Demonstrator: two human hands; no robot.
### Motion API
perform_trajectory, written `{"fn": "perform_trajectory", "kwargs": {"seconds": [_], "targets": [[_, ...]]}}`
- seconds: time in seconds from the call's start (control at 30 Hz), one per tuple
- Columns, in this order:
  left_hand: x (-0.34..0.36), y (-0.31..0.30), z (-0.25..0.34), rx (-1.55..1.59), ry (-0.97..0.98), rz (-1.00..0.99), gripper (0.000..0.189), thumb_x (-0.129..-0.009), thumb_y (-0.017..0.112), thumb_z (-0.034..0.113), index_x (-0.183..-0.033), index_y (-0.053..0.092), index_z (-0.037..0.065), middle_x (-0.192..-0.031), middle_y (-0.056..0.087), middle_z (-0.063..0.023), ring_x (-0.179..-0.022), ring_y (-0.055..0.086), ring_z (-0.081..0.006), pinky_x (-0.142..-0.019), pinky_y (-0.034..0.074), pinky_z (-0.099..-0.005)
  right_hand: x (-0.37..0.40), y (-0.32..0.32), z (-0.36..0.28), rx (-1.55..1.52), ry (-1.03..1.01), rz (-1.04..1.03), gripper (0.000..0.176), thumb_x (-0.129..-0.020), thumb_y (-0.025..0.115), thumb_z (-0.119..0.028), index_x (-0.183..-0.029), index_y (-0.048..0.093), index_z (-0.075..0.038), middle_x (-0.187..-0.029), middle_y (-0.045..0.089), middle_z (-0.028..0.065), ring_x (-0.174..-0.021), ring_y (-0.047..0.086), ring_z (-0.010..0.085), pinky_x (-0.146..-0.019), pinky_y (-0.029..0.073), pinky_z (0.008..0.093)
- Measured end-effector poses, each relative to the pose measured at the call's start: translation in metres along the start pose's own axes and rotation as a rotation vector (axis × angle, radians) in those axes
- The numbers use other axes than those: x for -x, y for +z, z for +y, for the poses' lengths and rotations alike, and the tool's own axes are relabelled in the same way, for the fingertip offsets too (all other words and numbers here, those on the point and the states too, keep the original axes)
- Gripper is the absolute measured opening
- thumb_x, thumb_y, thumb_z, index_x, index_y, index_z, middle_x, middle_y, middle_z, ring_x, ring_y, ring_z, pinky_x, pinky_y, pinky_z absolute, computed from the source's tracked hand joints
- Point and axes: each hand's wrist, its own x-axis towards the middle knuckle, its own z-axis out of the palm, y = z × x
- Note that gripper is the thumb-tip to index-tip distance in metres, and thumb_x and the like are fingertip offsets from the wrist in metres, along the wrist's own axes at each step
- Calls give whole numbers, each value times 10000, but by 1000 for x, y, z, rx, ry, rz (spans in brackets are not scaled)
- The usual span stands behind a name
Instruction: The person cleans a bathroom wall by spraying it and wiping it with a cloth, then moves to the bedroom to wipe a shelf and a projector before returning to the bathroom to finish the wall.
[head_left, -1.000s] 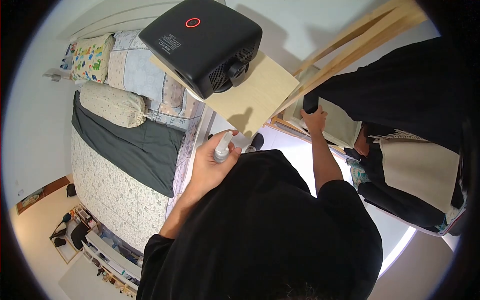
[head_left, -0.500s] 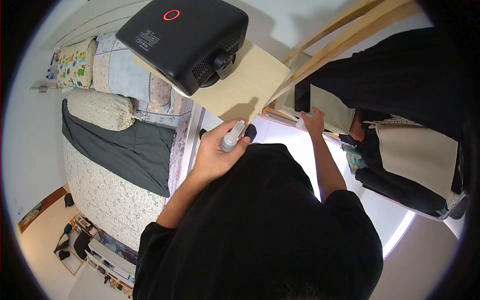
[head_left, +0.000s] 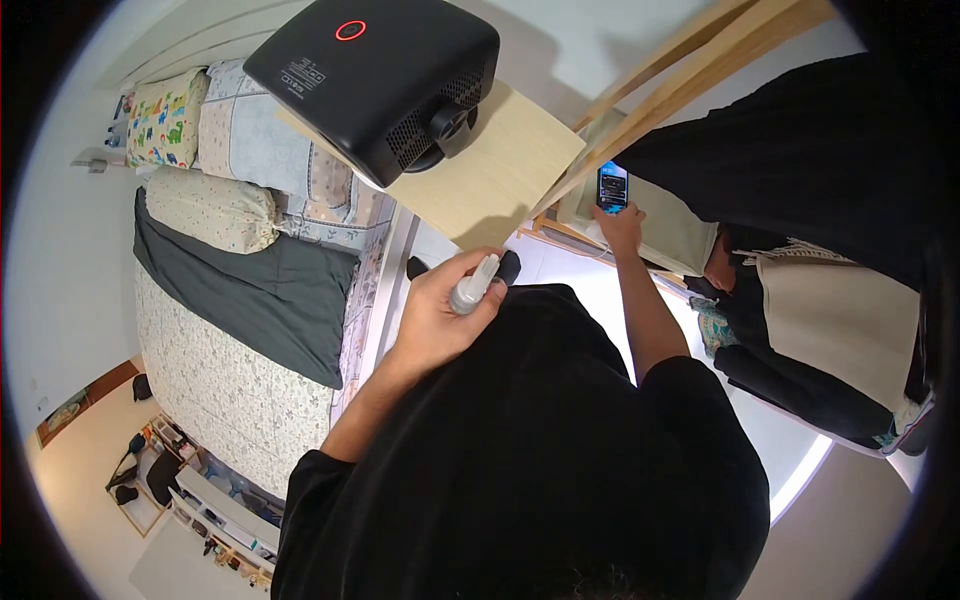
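My left hand (head_left: 447,305) is closed around a small whitish bottle (head_left: 474,288) with a clear, narrow top, held upright in front of my body near the corner of a wooden board. At the right, my right hand (head_left: 622,230) reaches out to a black phone (head_left: 613,188) whose screen is lit. Its fingers are closed about the phone's lower end, with the thumb side at the left and fingers at the right. Beneath the phone is a pale surface (head_left: 665,230). The undersides of the right fingers are hidden.
A black projector (head_left: 385,80) with a glowing red ring stands on the light wooden board (head_left: 520,150). Wooden bars (head_left: 680,75) slant at the upper right, beside hanging black cloth (head_left: 780,150). A bed (head_left: 230,370) with pillows and a dark blanket (head_left: 250,285) lies to the left.
The phone's screen has gone from dark to lit. My right hand has moved up onto the phone's lower end. My left hand keeps the bottle; the whole view has shifted slightly.
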Motion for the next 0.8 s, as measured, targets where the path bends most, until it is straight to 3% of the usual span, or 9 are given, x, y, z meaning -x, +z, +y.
{"fn": "perform_trajectory", "kwargs": {"seconds": [0.2,0.4,0.47,0.5,0.57,0.67,0.73,0.77,0.8], "targets": [[1,-2,-6,-12,11,58,336,-863,751,61,-1173,656,-27,-1025,740,-158,-945,723,-205,-833,543,-308,30,-1,21,-102,-70,171,692,-786,757,-386,-1305,479,-22,-1294,458,203,-1103,604,383,-933,505,507],[-4,1,-8,-4,43,29,354,-856,756,66,-1188,657,-8,-1036,737,-155,-952,727,-229,-836,546,-320,50,-4,56,-74,-109,178,548,-819,728,-344,-1246,550,-49,-1231,530,156,-1084,615,335,-899,501,436],[-5,2,-9,4,45,14,359,-854,757,69,-1192,658,0,-1033,735,-155,-950,727,-234,-834,546,-323,58,-10,59,-144,-134,141,417,-845,708,-331,-1126,619,-36,-1078,616,142,-1002,636,314,-881,499,409],[-7,2,-8,-2,52,8,360,-853,758,76,-1192,659,5,-1026,734,-157,-943,728,-236,-828,548,-327,60,-11,60,-144,-131,143,417,-845,708,-331,-1126,619,-36,-1078,616,142,-1002,636,314,-881,499,409],[-9,2,-8,-8,61,-1,361,-852,760,82,-1192,661,10,-1019,733,-160,-936,729,-239,-822,550,-331,63,-13,63,-183,-114,2,316,-879,654,-317,-1001,649,-26,-916,669,132,-908,666,315,-821,512,423],[-11,3,-10,-24,75,-3,363,-851,761,92,-1191,662,10,-1008,734,-161,-922,730,-242,-814,552,-332,74,-17,58,-224,-110,-4,262,-889,635,-270,-944,658,-15,-823,683,133,-804,663,291,-782,515,395],[-11,3,-11,-5,111,22,330,-867,741,39,-1190,671,22,-798,631,-18,-761,586,-82,-714,490,-256,69,-5,71,-346,-126,-35,233,-887,623,-230,-963,655,-12,-853,679,131,-824,656,269,-782,509,377],[-11,2,-11,-5,109,24,330,-867,741,39,-1190,671,22,-798,631,-18,-761,586,-82,-714,490,-256,66,3,79,-468,-142,-67,210,-884,611,-190,-981,652,-9,-884,675,129,-844,649,247,-782,502,359],[-11,0,-10,-24,84,17,342,-860,747,67,-1189,668,17,-889,683,-90,-834,660,-168,-758,521,-294,66,2,78,-468,-142,-69,210,-884,611,-190,-981,652,-9,-884,675,129,-844,649,247,-782,502,359]]}}
